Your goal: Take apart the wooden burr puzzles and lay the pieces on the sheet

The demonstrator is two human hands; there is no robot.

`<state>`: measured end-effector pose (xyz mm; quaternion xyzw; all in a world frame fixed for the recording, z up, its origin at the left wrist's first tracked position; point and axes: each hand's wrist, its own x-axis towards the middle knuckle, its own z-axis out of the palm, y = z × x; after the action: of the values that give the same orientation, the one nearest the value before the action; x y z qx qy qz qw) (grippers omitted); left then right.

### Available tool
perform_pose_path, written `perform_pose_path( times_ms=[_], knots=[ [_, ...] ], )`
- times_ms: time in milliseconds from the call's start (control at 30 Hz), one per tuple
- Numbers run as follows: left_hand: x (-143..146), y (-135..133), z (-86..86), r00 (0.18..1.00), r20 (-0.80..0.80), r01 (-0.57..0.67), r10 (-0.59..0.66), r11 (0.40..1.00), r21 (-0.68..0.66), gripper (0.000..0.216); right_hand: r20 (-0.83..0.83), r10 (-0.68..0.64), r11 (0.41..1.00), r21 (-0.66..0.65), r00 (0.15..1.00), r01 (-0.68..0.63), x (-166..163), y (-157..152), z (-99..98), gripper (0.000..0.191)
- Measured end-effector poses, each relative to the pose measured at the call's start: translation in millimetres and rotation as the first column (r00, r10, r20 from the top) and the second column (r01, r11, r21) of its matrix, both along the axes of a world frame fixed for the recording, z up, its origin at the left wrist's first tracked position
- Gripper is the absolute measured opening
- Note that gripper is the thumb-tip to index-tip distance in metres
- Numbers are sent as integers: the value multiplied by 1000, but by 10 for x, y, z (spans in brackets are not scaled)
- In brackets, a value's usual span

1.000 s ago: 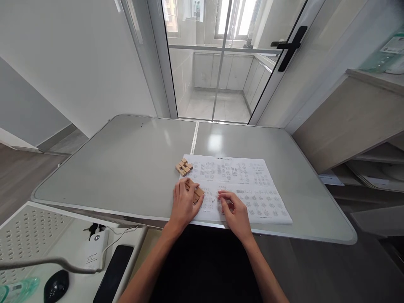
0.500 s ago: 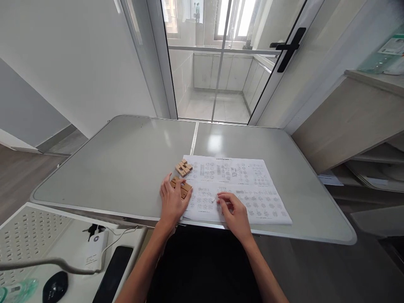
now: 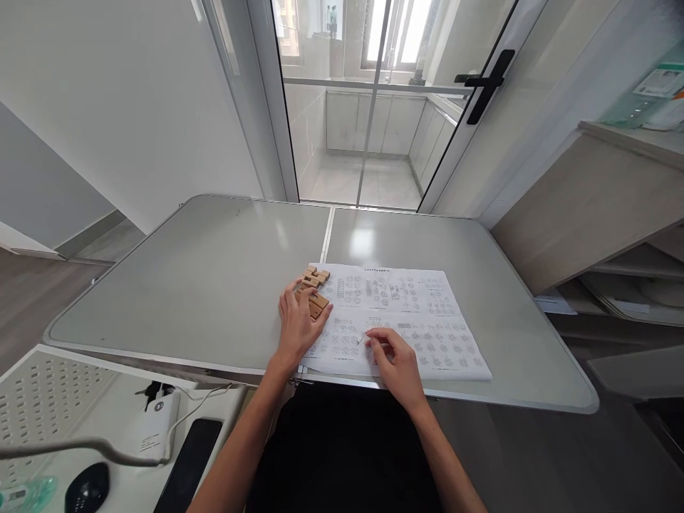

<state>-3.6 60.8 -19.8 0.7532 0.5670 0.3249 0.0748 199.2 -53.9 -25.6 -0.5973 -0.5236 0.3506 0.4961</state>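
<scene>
My left hand (image 3: 298, 324) is curved around a tan wooden puzzle block (image 3: 319, 304), thumb on its right side and fingers over its left and top. Part of that block is hidden under the fingers. Just beyond it, a lighter notched wooden piece (image 3: 316, 276) lies against the left edge of a printed sheet (image 3: 395, 313). My right hand (image 3: 394, 360) rests on the sheet's lower half with thumb and fingers drawn together. Whatever lies between those fingertips is too small to make out. Rows of small diagrams cover the paper.
The grey folding table (image 3: 214, 285) has a centre seam and a rounded metal edge. At lower left, a white cart (image 3: 122, 388) carries a black phone (image 3: 189, 463), a mouse (image 3: 87, 487), a white adapter (image 3: 159, 426) and cables. A glass door stands behind, wooden shelving at right.
My left hand has slid the wooden block away from me and slightly right, up against the notched piece, which has shifted a little too. My right hand stays nearly still.
</scene>
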Motion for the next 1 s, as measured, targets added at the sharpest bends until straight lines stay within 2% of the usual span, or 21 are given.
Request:
perform_pose_path(
  times_ms=[100, 200, 267, 367, 533, 733, 1000],
  knots=[
    [-80, -65, 62, 992, 122, -13, 13, 1000, -1, 29, -98, 25, 1000, -11, 995, -26, 42, -22, 55, 30],
    [-251, -117, 106, 962, 253, -93, 106, 994, -63, 19, -120, -2, 1000, -22, 993, 0, 158, -42, 79, 30],
    [-388, -142, 119, 938, 309, -116, 154, 984, -138, 30, -101, -47, 999, -21, 994, 45, 274, -44, 63, 31],
    [-556, -174, 111, 923, 361, -49, 136, 970, -240, 42, -73, -111, 994, -21, 991, 110, 461, -36, 7, 34],
    [-637, -198, 68, 910, 403, 51, 96, 939, -339, 39, -50, -150, 987, -70, 987, 146, 647, -39, -116, 38],
    [-613, -188, 57, 917, 391, 70, 82, 931, -359, 35, 66, -105, 987, -117, 992, 112, 662, -30, -181, 41],
    [-623, -185, 41, 916, 394, 74, 77, 933, -353, 32, 69, -98, 987, -120, 993, 106, 664, -25, -156, 42]
  ],
)
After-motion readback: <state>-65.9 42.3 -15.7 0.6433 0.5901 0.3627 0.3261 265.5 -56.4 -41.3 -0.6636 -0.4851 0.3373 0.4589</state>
